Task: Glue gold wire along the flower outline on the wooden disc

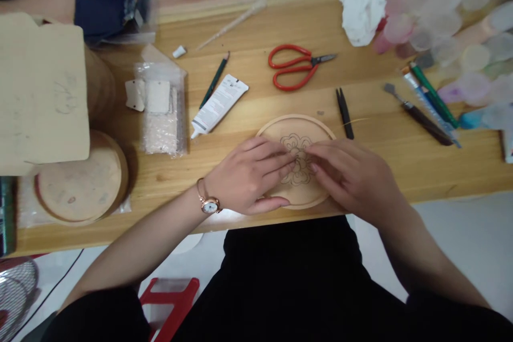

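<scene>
A round wooden disc (276,131) with a raised rim lies at the table's front edge, a flower outline (294,141) drawn on its face. My left hand (252,173), with a watch (210,204) on the wrist, rests over the disc's left side, fingers stretched flat toward the middle of the drawing. From the other side my right hand (352,173) reaches in, its thumb and fingers pinched at the flower's centre. Whatever they hold is too small to make out. A thin yellowish strand (358,120) shows just beyond the right hand, beside black tweezers (344,114).
Red-handled scissors (294,67), a white tube (219,105) and a pencil (214,80) lie behind the disc. To the right are a spatula (420,117), brushes (433,93) and several small jars (441,21). Stacked round discs (80,181) and a bag of tags (160,112) stand left.
</scene>
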`<state>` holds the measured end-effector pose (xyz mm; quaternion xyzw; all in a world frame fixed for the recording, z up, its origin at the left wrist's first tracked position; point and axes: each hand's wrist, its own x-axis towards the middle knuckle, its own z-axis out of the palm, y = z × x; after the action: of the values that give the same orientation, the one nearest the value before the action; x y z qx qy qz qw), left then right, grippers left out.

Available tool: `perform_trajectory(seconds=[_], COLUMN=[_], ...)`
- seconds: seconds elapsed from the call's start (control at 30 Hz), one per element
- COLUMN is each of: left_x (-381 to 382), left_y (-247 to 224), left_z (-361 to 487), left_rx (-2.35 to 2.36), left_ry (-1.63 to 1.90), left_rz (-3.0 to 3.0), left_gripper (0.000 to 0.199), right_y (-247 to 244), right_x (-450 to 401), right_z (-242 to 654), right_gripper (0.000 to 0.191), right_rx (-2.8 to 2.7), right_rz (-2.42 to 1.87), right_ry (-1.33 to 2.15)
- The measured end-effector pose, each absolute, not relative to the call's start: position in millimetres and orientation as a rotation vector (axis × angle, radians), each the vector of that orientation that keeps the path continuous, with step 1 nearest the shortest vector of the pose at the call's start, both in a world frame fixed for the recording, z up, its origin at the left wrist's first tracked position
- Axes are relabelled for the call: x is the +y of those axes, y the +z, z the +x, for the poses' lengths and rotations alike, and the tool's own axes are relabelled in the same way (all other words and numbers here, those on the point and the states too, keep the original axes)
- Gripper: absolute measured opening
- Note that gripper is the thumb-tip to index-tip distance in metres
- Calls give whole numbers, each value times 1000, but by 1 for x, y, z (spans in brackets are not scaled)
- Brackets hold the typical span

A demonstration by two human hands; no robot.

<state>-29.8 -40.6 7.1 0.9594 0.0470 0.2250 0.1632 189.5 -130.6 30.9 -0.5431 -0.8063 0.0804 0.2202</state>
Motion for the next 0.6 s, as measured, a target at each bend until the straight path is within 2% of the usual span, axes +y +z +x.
perform_trajectory(seconds=[0.13,0.27,0.4,0.6], left_x=[-40,-39,-40,-41], left_y=[7,6,6,5], left_z=[-30,-29,-29,-29], left_rx=[152,139,139,136], left_ry=[660,680,674,665], left_rz=[2695,2675,2677,2695], left_gripper=[51,47,48,49], right_y=[36,38,30,9], right_x=[-122,-89,-59,-54], right_z=[196,214,229,242], right_gripper=[12,8,38,33], right_rx=[-2085,-1866,-1881,-1966], right_rz=[-1554,-1931,-2359,-2114], right_ry=[99,-102,90,-162])
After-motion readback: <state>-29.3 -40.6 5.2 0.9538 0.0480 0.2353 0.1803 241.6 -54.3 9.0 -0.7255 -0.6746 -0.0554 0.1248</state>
